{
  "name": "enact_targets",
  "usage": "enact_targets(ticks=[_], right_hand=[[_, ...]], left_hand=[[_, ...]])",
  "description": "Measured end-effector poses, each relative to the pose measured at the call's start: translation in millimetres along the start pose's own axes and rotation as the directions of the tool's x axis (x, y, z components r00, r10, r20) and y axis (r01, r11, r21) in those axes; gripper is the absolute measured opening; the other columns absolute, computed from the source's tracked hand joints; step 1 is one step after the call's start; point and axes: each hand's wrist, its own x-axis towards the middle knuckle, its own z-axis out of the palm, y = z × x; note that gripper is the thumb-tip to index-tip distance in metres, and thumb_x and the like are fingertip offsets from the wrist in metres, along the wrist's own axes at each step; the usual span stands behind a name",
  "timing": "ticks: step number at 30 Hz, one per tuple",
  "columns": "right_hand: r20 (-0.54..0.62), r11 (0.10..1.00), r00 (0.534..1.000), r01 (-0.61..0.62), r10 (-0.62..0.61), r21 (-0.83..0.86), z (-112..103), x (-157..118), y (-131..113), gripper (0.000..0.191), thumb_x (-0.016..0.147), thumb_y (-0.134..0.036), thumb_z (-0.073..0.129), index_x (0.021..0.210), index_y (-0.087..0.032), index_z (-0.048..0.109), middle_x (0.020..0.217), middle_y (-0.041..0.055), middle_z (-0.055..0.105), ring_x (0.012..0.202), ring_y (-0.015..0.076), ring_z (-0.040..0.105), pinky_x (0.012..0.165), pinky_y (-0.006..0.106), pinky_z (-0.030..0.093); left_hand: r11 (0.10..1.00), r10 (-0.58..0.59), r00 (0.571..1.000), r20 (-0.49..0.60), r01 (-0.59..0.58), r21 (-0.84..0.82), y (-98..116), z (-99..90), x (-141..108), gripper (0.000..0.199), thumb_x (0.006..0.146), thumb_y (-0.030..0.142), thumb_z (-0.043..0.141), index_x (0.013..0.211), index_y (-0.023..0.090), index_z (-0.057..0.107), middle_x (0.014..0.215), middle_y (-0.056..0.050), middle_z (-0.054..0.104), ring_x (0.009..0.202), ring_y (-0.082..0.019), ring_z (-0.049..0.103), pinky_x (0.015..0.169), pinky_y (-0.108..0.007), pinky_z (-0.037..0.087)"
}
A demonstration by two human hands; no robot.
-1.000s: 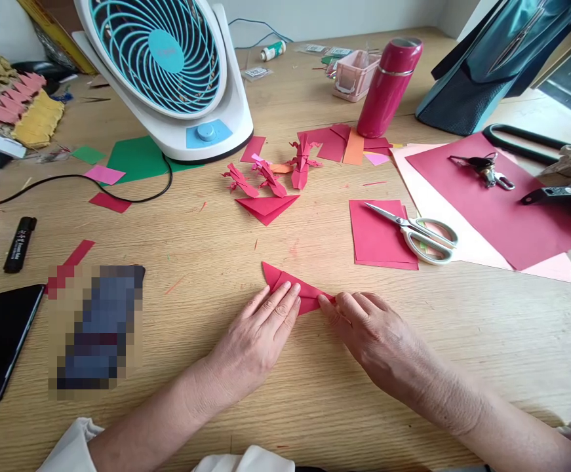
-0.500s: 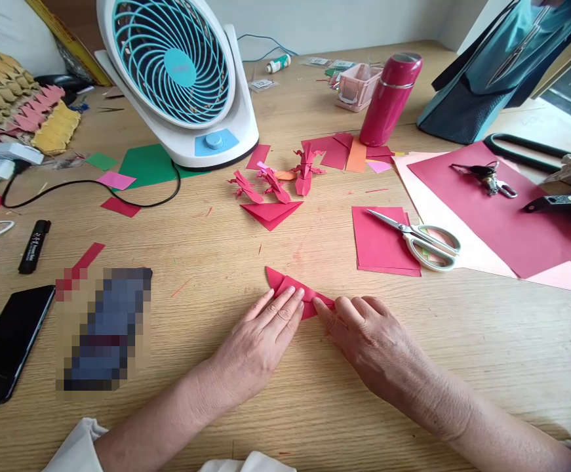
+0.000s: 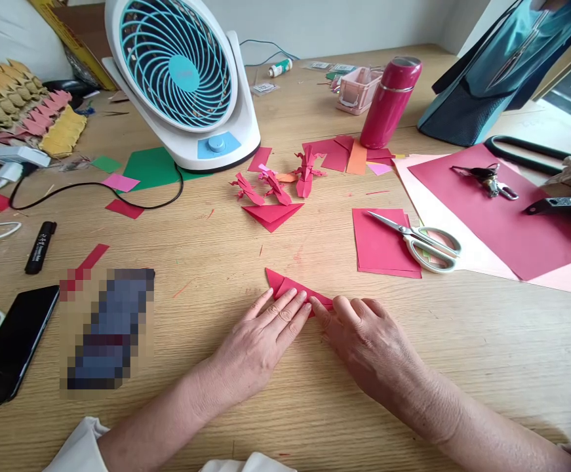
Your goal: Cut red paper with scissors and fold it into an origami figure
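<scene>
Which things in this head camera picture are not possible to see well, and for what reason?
All in the head view:
- Folded red paper: its lower part is hidden under the left hand and the right hand.
- Right hand's curled fingertips: hidden by the hand itself.
- Dark thing at left: blurred by large squares.
- Bag: cut off by the top edge.
- Marker: print too small.

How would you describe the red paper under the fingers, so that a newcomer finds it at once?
From the white fan, go down and right, past three red figures and a red triangle. Next comes the folded paper, left hand laid on it, right hand at its right corner. No other red paper is touched.
</scene>
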Motion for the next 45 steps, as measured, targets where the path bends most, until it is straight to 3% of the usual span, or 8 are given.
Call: enact_targets(ticks=[7,17,25,32,39,45], right_hand=[[-0.003,1.0,1.0,-0.005,0.005,0.01,-0.6,0.0,0.3,0.045,0.086,-0.021,0.058,0.13,-0.014,0.051,0.089,0.0053,0.057,0.069,0.019,0.051,0.062,0.036,0.035],[0.025,1.0,1.0,-0.013,0.013,-0.001,-2.6,0.9,0.7,0.042,0.088,-0.026,0.059,0.128,-0.017,0.053,0.088,0.005,0.058,0.069,0.0187,0.051,0.062,0.035,0.034],[0.03,0.999,0.999,-0.031,0.031,0.009,-2.5,-2.1,0.7,0.047,0.086,-0.028,0.063,0.129,-0.013,0.051,0.09,0.006,0.057,0.074,0.0202,0.053,0.064,0.036,0.038],[0.014,0.998,0.999,-0.048,0.048,0.034,-1.7,-4.9,0.6,0.047,0.086,-0.027,0.062,0.129,-0.012,0.052,0.093,0.0065,0.06,0.073,0.0193,0.053,0.063,0.036,0.04],[0.001,0.997,0.997,-0.079,0.079,0.024,-5.5,-9.9,-2.3,0.042,0.084,-0.024,0.064,0.12,-0.004,0.058,0.095,0.0094,0.061,0.075,0.0202,0.054,0.06,0.036,0.042],[0.0,0.993,0.993,-0.114,0.114,0.015,-7.0,-11.9,-3.9,0.02,0.083,-0.021,0.064,0.1,-0.011,0.066,0.095,0.0089,0.063,0.075,0.0214,0.055,0.06,0.036,0.042]], left_hand=[[0.999,-0.027,0.999,0.022,0.027,0.021,0.8,-4.4,2.4,0.061,0.087,0.003,0.034,0.147,0.009,0.031,0.157,-0.011,0.028,0.146,-0.026,0.02,0.116,-0.049,0.025],[0.996,-0.092,0.996,0.01,0.092,0.019,3.3,-2.5,9.1,0.052,0.094,0.014,0.038,0.146,0.013,0.036,0.156,-0.011,0.031,0.146,-0.028,0.021,0.114,-0.057,0.024],[0.988,-0.147,0.988,-0.05,0.149,0.047,5.1,-2.3,4.6,0.049,0.093,0.021,0.044,0.142,0.016,0.044,0.153,-0.011,0.037,0.143,-0.031,0.027,0.114,-0.056,0.024],[0.98,-0.185,0.978,-0.098,0.191,0.056,-0.1,-0.4,-5.9,0.045,0.091,0.016,0.047,0.136,0.013,0.051,0.151,-0.012,0.041,0.141,-0.032,0.032,0.112,-0.057,0.027],[0.965,-0.248,0.959,-0.134,0.256,0.05,0.0,1.0,-8.3,0.035,0.093,0.014,0.044,0.125,0.012,0.059,0.147,-0.012,0.047,0.136,-0.03,0.04,0.11,-0.055,0.031],[0.953,-0.301,0.932,-0.2,0.288,-0.09,-0.8,-1.1,-4.3,0.031,0.093,0.014,0.047,0.12,0.013,0.062,0.138,-0.012,0.056,0.13,-0.027,0.048,0.107,-0.049,0.037]])
